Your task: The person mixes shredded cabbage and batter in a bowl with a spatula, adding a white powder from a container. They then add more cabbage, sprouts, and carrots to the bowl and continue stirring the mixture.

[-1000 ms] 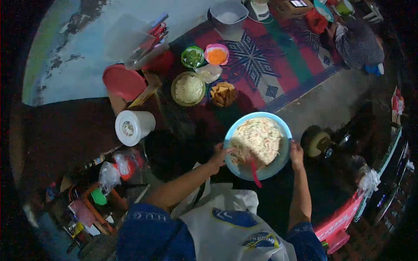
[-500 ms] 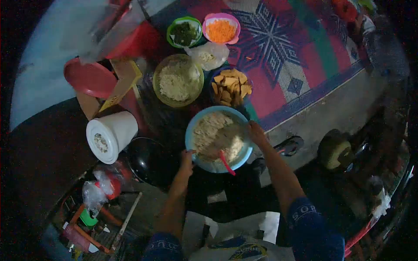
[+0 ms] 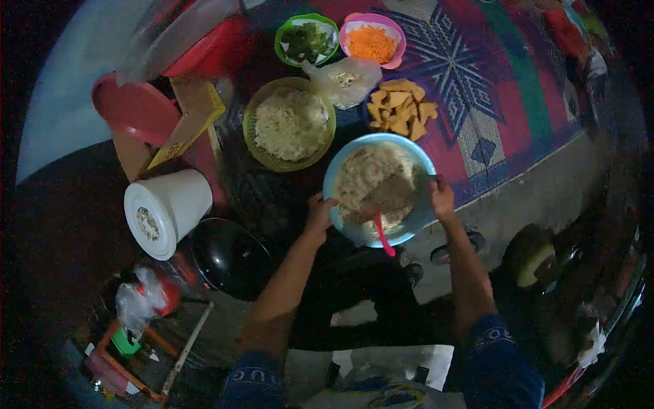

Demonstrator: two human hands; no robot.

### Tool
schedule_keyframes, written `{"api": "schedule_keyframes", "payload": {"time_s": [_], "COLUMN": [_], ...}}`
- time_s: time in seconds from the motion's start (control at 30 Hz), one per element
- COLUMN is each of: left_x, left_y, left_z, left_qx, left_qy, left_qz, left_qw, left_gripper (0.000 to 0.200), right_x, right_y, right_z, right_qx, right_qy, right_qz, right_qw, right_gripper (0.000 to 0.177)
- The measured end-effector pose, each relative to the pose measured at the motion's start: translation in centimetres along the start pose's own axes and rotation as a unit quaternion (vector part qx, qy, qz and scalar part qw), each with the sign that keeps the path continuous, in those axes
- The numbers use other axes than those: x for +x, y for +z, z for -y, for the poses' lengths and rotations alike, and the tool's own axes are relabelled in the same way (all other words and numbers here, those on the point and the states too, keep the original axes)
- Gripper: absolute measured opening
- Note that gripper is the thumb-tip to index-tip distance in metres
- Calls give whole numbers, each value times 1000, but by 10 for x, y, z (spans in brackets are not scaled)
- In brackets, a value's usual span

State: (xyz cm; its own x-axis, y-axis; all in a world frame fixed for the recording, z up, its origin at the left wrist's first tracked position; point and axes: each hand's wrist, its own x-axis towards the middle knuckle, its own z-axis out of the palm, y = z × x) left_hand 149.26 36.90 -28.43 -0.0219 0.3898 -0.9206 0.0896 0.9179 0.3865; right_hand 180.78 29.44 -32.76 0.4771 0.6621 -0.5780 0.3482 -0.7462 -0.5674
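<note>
Both my hands grip a light blue basin [image 3: 332, 178] by its rim. My left hand [image 3: 319, 213] is closed on the left side, and my right hand [image 3: 442, 198] is closed on the right side. Inside the basin lies a pale, lumpy mixture [image 3: 368, 170] with a browner patch on it. A pink-handled spoon [image 3: 383, 235] leans in the mixture, its handle lying over the near rim. Just beyond the basin stands a bowl of golden-brown cut pieces [image 3: 400, 108]. To its left is a yellow-green basket [image 3: 253, 146] holding pale shreds.
Farther back are a green bowl [image 3: 278, 49] of chopped greens, a pink bowl [image 3: 400, 51] of orange shreds and a plastic bag [image 3: 364, 71] on the patterned mat [image 3: 487, 75]. At left are a white bucket [image 3: 187, 198], a dark pan [image 3: 228, 259], a cardboard box [image 3: 197, 129] and a red lid [image 3: 135, 112].
The basin has moved forward and to the right in both my hands, nearer the mat's edge. The spoon has travelled with it. My view has shifted slightly too.
</note>
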Motion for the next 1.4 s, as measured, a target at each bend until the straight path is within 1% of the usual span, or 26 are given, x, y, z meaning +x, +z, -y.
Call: {"api": "schedule_keyframes", "payload": {"time_s": [0.03, 0.07, 0.13, 0.23, 0.33, 0.37, 0.4, 0.43, 0.47, 0.5, 0.53, 0.57, 0.6, 0.67, 0.73, 0.77, 0.87, 0.93, 1.03, 1.07, 1.13, 1.2, 1.27, 1.3, 1.33, 1.4], "left_x": [8, 13, 3, 21, 30, 27, 5, -7, -4, 0, 4, 6, 8, 7, -15, -15, -19, -27, -51, -53, -56, -63, -59, -49, -41, -34], "left_y": [8, 13, 19, 1, -18, -25, -27, -32, -37, -43, -49, -56, -63, -77, -93, -102, -128, -140, -139, -137, -135, -136, -138, -140, -142, -146], "left_z": [-7, -13, -34, -29, -27, -32, -52, -62, -55, -47, -39, -36, -32, -28, -27, -20, 6, 24, 31, 31, 28, 18, 22, 32, 36, 40], "left_qx": [19, 12, 56, 68, 82, 76, 69, 61, 54, 63, 74, 67, 82, 94, 106, 102, 156, 75, 2, -7, 61, 79, 101, 85, 67, 83], "left_qy": [23, 24, 77, 94, 91, 95, 73, 51, 55, 102, 148, 154, 174, 205, 264, 274, 283, 261, 259, 257, 251, 258, 263, 310, 357, 349], "left_qz": [46, 44, -24, -18, -45, -50, -6, 40, 38, 64, 89, 84, 81, 73, 84, 79, 52, 90, 58, 58, 42, 41, 40, 46, 52, 48], "left_qw": [999, 999, 995, 993, 991, 991, 995, 996, 996, 991, 982, 982, 978, 972, 955, 953, 945, 958, 964, 965, 965, 962, 959, 946, 930, 932], "left_gripper": [63, 63, 62, 59, 58, 58, 57, 56, 56, 55, 54, 54, 52, 51, 48, 48, 45, 43, 41, 41, 39, 39, 38, 37, 37, 36], "right_x": [6, 10, 9, 3, -2, -7, -13, -16, -16, -12, -5, 9, 9, 68, 52, 52, 60, 72, 87, 83, 58, 55, 59, 76, 73, 64], "right_y": [-4, -10, -9, 0, 20, 16, 14, 19, 27, 43, 72, 101, 119, 218, 253, 255, 259, 246, 221, 227, 239, 247, 249, 249, 238, 215], "right_z": [-2, -4, 1, 2, 9, 28, 53, 79, 108, 134, 148, 172, 202, 197, 227, 235, 252, 266, 271, 265, 253, 256, 270, 272, 278, 287], "right_qx": [-4, 7, 11, 7, -68, -160, -250, -254, -127, 4, -233, -227, -172, -165, -292, -292, -409, -466, -351, -358, -448, -458, -515, -489, -490, -531], "right_qy": [-6, 1, 4, -64, -58, -48, -38, -46, -149, -252, -444, -516, -561, -697, -669, -677, -641, -537, -537, -537, -541, -557, -480, -475, -474, -461], "right_qz": [3, -11, -23, -41, -41, -11, 17, 16, 18, 22, -84, -34, 79, 92, -5, -10, 0, 122, 176, 180, 131, 103, 142, 199, 198, 198], "right_qw": [1000, 1000, 1000, 997, 995, 986, 967, 966, 980, 967, 861, 825, 806, 691, 683, 675, 650, 692, 747, 743, 699, 686, 696, 704, 704, 683], "right_gripper": [34, 36, 37, 43, 48, 48, 49, 49, 47, 50, 52, 49, 47, 45, 47, 47, 48, 51, 57, 57, 60, 62, 66, 69, 69, 72]}}
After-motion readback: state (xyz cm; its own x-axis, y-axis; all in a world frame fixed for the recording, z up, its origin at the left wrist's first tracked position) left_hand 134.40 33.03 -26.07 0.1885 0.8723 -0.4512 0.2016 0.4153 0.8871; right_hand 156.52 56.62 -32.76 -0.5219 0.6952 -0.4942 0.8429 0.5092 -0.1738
